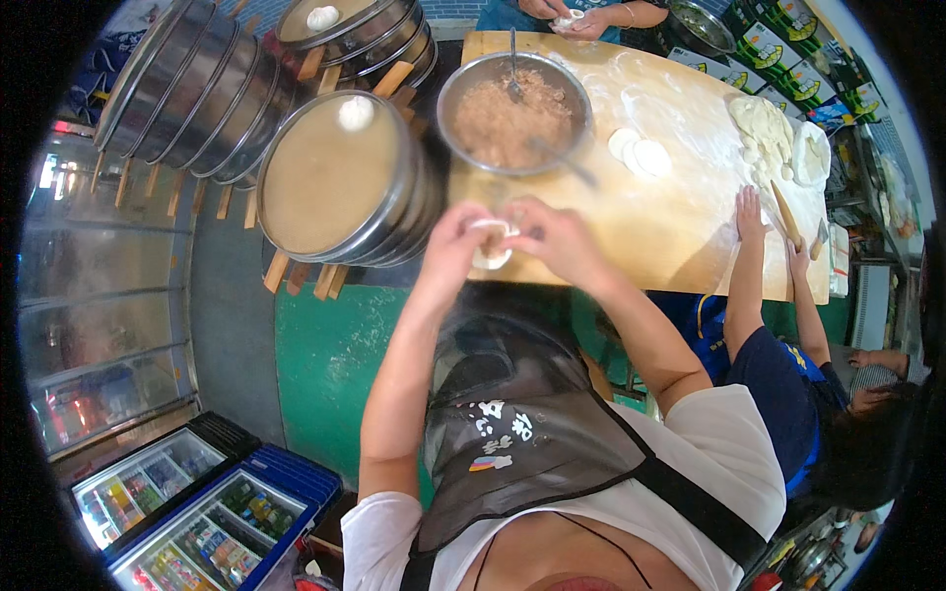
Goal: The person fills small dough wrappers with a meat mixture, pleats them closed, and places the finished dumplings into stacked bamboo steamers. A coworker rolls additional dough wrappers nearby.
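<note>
Between my two hands is a round dough wrapper (491, 256) with brownish filling at its middle. My left hand (454, 235) holds its left side, and my right hand (550, 235) pinches its right edge. Just beyond them, on the wooden board, stands a steel bowl (452, 140) of minced filling (502, 118). One metal spoon (513, 59) stands in the filling at the far side; a second, blurred utensil (573, 162) lies across the near rim. Several flat dough rounds (641, 154) overlap on the board (687, 221) to the right of the bowl.
At left, stacked steamers hold single white buns: a near stack (325, 192), another behind (369, 44), and a tall stack (196, 89). Another person's hands (750, 214) work at right by a rolling pin (785, 214) and a dough mass (761, 133). Across the board, hands (584, 22) shape dough.
</note>
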A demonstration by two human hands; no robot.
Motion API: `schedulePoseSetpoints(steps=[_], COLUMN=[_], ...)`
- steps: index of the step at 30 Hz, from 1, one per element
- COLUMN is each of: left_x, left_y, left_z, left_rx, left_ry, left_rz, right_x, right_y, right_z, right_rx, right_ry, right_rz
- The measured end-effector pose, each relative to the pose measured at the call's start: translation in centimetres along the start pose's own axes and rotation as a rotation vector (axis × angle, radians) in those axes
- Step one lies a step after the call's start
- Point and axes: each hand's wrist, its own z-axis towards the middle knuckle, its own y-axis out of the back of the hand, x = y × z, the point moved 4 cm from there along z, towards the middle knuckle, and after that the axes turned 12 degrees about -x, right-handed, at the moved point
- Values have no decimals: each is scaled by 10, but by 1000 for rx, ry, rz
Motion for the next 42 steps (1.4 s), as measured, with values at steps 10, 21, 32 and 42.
schedulePoseSetpoints(steps=[10, 21, 32, 42], left_x=[2, -1, -14, 3], left_y=[-6, 0, 9, 3], left_z=[-15, -15, -13, -17], left_rx=[-248, -244, -57, -322], left_ry=[38, 131, 122, -25], left_rz=[-598, -308, -12, -423], right_x=[0, 14, 19, 14], right_y=[-24, -19, -21, -30], right_z=[2, 10, 13, 9], right_rx=[-76, -40, 94, 21], right_ry=[-303, 13, 111, -151], right_rz=[369, 95, 4, 119])
